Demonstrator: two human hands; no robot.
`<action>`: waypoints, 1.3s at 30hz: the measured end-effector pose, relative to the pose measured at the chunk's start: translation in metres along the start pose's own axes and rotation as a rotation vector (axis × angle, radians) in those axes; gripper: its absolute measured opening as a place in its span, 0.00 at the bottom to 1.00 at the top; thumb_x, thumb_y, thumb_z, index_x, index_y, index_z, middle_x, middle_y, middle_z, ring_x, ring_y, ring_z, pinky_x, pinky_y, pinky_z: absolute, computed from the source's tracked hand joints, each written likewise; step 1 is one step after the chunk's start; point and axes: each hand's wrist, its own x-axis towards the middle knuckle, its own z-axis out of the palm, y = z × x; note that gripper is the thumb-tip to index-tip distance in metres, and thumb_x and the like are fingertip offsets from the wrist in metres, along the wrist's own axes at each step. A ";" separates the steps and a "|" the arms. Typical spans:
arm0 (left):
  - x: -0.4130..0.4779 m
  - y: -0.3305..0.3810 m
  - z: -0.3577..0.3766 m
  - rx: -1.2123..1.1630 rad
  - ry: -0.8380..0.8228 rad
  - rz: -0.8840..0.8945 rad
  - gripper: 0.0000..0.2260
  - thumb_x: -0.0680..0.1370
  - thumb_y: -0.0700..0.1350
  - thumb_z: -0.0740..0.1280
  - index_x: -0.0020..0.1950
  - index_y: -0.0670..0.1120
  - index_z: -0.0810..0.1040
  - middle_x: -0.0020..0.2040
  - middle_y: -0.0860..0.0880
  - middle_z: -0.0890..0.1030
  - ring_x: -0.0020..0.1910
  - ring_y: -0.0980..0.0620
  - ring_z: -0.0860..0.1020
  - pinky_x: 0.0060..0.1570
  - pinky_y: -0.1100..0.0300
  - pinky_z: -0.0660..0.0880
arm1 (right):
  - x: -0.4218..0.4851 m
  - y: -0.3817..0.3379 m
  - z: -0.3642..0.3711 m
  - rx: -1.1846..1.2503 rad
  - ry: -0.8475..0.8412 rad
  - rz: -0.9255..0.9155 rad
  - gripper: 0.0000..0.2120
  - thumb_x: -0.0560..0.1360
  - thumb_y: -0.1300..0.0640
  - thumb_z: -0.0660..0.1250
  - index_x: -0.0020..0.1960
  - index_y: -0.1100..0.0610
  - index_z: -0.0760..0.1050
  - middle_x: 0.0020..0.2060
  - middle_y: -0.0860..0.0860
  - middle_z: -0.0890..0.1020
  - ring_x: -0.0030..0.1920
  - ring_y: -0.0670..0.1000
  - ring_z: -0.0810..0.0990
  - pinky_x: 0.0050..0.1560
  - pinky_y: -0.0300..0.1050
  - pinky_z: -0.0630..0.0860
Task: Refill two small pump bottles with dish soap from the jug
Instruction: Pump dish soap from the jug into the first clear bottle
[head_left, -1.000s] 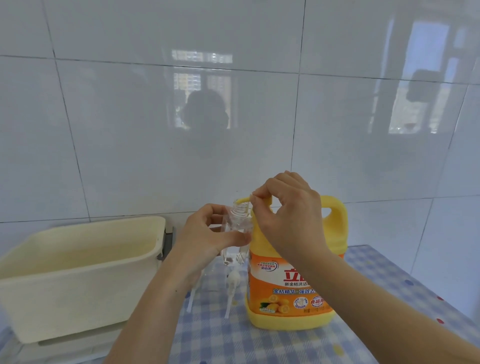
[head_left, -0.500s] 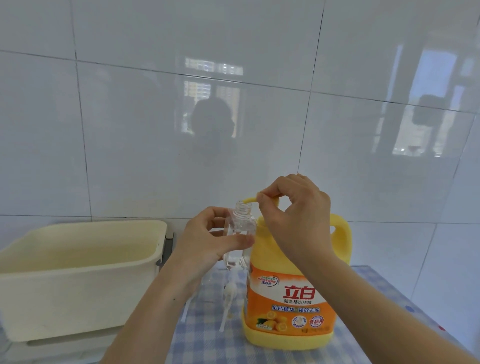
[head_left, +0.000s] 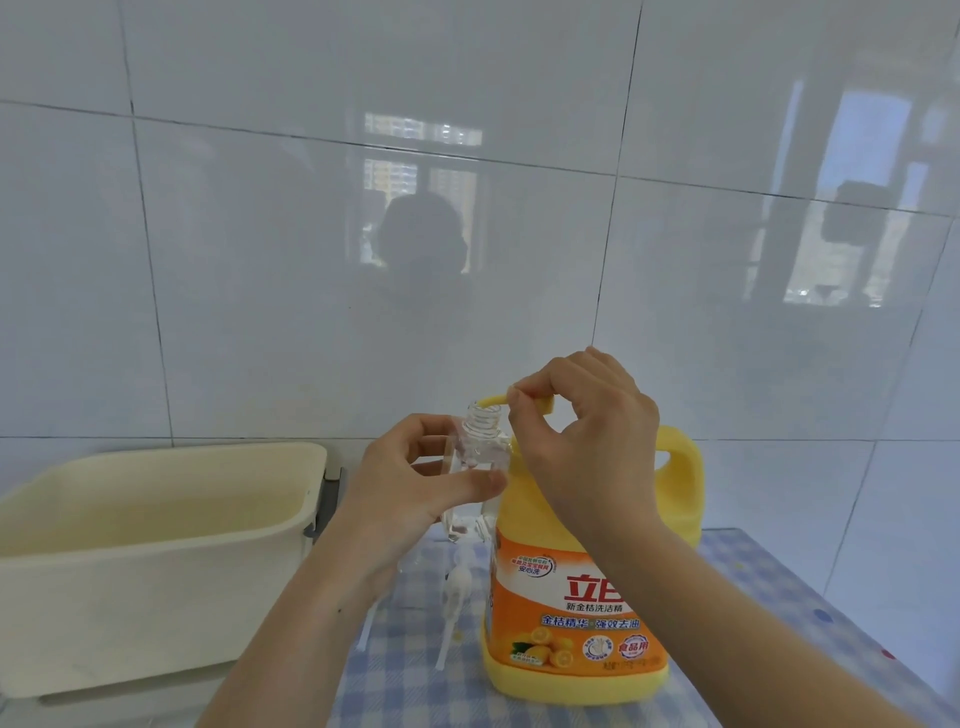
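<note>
1. Jug (head_left: 576, 597): yellow plastic, orange label with a citrus picture, standing upright, handle on its right side. Landmark for every entry below.
2. Cap (head_left: 492, 400): yellow, at the very top of the jug. Largely covered by fingers, so cannot tell whether seated or lifted.
3. Right hand (head_left: 587, 441): over the jug's shoulder, forearm crossing in front of the label's right half. Fingers curled and pinched on the cap.
4. Small bottle (head_left: 480, 441): clear, upright, threaded neck open with no pump fitted. Just left of the jug's neck, level with its shoulder. Contents too faint to judge.
5. Left hand (head_left: 415, 488): left of the jug, thumb in front and fingers behind, clamped round the small bottle.
6. Pump head (head_left: 458, 584): white, dip tube attached, lying on the cloth just left of the jug's lower body.
7. Thin tube (head_left: 366, 629): white, farther left of the jug, partly hidden by the left forearm.
8. Tablecloth (head_left: 753, 597): blue-and-white check, under the jug.
9. Tub (head_left: 156, 545): cream, rectangular, well left of the jug.
10. Wall (head_left: 260, 260): glossy white tiles, behind the jug.
</note>
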 end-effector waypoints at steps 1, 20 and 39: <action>0.000 0.000 0.000 -0.004 -0.001 -0.001 0.21 0.65 0.48 0.79 0.54 0.57 0.76 0.54 0.56 0.81 0.53 0.55 0.79 0.43 0.61 0.76 | 0.000 0.000 0.000 0.000 0.004 -0.002 0.08 0.69 0.61 0.69 0.31 0.58 0.76 0.28 0.48 0.76 0.33 0.51 0.73 0.42 0.39 0.69; -0.002 -0.004 -0.003 0.072 -0.020 -0.062 0.23 0.63 0.44 0.81 0.54 0.54 0.77 0.52 0.55 0.82 0.52 0.53 0.80 0.57 0.49 0.79 | -0.020 0.006 0.002 -0.002 -0.048 -0.033 0.06 0.69 0.62 0.69 0.34 0.59 0.78 0.30 0.49 0.78 0.35 0.53 0.74 0.36 0.41 0.71; -0.001 -0.005 -0.002 0.094 -0.032 -0.078 0.23 0.64 0.46 0.81 0.55 0.55 0.76 0.53 0.55 0.81 0.53 0.52 0.80 0.58 0.47 0.78 | -0.018 0.002 0.001 -0.027 -0.041 -0.016 0.06 0.68 0.62 0.69 0.33 0.59 0.77 0.30 0.49 0.76 0.35 0.51 0.73 0.35 0.36 0.67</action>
